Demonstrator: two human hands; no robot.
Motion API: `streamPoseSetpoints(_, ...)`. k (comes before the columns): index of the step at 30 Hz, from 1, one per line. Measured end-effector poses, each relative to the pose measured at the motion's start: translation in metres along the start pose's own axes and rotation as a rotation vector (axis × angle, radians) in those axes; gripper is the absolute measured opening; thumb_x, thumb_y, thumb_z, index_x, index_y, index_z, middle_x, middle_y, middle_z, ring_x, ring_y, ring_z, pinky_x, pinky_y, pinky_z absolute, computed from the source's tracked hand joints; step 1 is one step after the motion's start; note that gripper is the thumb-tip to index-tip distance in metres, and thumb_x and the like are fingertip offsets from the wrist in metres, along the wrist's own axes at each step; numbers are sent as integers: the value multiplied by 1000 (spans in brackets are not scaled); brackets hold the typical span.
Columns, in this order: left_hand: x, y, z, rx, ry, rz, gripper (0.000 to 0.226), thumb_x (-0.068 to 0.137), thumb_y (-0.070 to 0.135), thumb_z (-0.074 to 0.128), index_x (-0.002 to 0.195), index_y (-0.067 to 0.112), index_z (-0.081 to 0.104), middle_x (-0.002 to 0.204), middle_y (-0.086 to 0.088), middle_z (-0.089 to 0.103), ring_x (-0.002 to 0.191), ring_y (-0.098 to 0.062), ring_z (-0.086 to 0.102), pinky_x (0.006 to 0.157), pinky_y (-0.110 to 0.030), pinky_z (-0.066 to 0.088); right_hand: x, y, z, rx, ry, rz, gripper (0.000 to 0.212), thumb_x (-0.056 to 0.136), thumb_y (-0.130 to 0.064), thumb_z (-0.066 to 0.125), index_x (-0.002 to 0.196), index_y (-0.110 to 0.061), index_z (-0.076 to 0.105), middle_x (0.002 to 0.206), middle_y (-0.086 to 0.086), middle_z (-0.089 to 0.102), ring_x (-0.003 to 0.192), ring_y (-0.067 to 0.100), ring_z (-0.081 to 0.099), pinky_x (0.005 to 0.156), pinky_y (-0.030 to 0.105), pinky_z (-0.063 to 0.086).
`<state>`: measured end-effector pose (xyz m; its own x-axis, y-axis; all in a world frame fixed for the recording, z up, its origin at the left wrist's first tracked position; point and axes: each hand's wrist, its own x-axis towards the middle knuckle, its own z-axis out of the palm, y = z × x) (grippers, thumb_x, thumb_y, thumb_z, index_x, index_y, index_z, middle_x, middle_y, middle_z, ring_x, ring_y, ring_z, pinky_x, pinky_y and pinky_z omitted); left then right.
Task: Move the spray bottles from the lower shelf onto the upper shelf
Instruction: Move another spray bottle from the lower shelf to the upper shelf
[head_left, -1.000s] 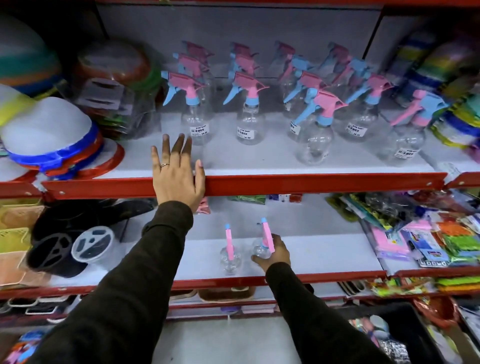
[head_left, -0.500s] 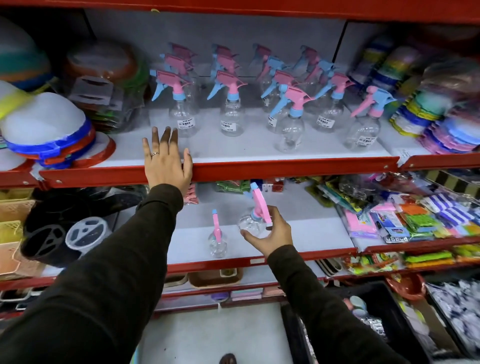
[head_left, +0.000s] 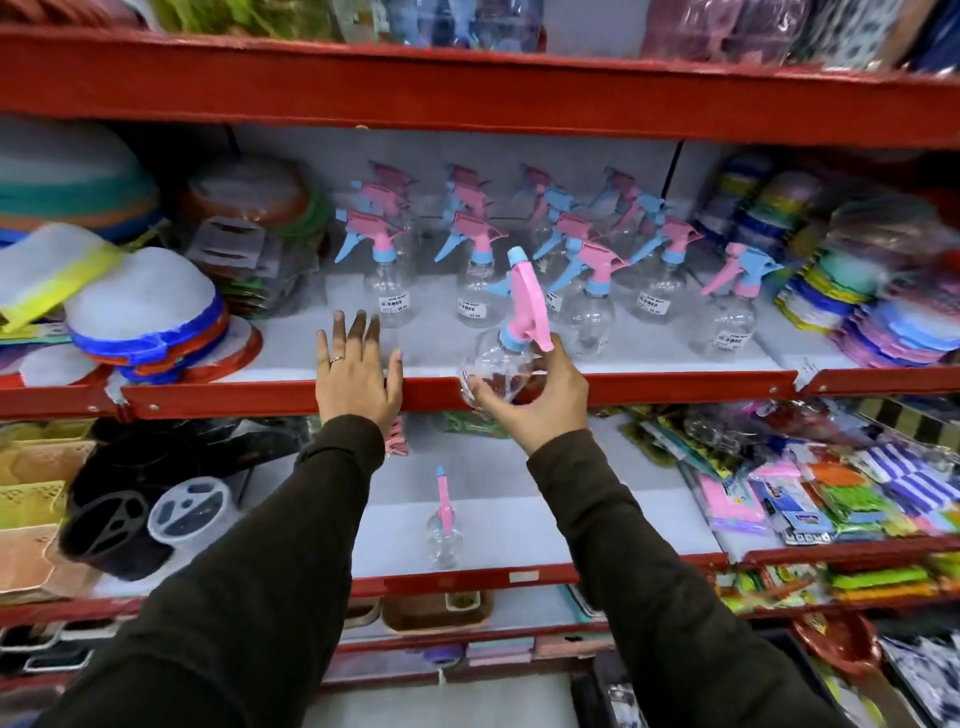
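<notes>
My right hand (head_left: 540, 405) grips a clear spray bottle with a pink and blue trigger head (head_left: 501, 358), held tilted in front of the red lip of the upper shelf (head_left: 675, 387). My left hand (head_left: 358, 376) lies flat, fingers spread, on that shelf's front edge. One more clear spray bottle with a pink top (head_left: 444, 530) stands upright on the lower shelf (head_left: 519, 519) between my arms. Several clear spray bottles (head_left: 587, 296) with pink and blue heads stand in rows on the upper shelf behind the held one.
Stacked domed food covers (head_left: 140, 306) fill the upper shelf's left end, and stacks of coloured plastic ware (head_left: 883, 312) its right end. Black pans and a round lid (head_left: 187, 512) sit at the lower left. Packets of small goods (head_left: 831, 493) crowd the lower right.
My right hand has lifted the spray bottle from the lower shelf up to the level of the upper shelf's edge. My left hand has stayed on the shelf edge.
</notes>
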<state>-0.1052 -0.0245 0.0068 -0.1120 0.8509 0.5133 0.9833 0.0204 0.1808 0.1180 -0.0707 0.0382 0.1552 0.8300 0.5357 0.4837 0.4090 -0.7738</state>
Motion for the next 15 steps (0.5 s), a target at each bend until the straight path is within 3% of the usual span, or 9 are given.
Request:
streamPoseSetpoints(4, 0, 0, -1, -4, -8, 14, 70, 98, 45, 17, 151, 4, 36, 160, -14, 35, 155, -31, 11, 125, -51, 7, 30, 1, 22, -14, -23, 55, 65, 62, -49, 83, 117, -28, 55, 107, -8, 65, 99, 13, 59, 86, 23, 50)
streamPoseSetpoints(9, 0, 0, -2, 16, -3, 31, 71, 97, 44, 13, 151, 3, 36, 159, -14, 36, 154, -32, 14, 125, -51, 7, 55, 12, 41, -37, -11, 147, 67, 62, -52, 83, 119, -27, 58, 105, -14, 60, 100, 11, 58, 87, 21, 46)
streamPoseSetpoints(15, 0, 0, -1, -3, 6, 34, 70, 97, 44, 14, 151, 5, 37, 160, -11, 36, 154, -32, 16, 125, -49, 8, 68, 20, 52, -54, -69, 224, 68, 61, -53, 84, 118, -28, 57, 106, -10, 63, 91, 14, 61, 86, 27, 53)
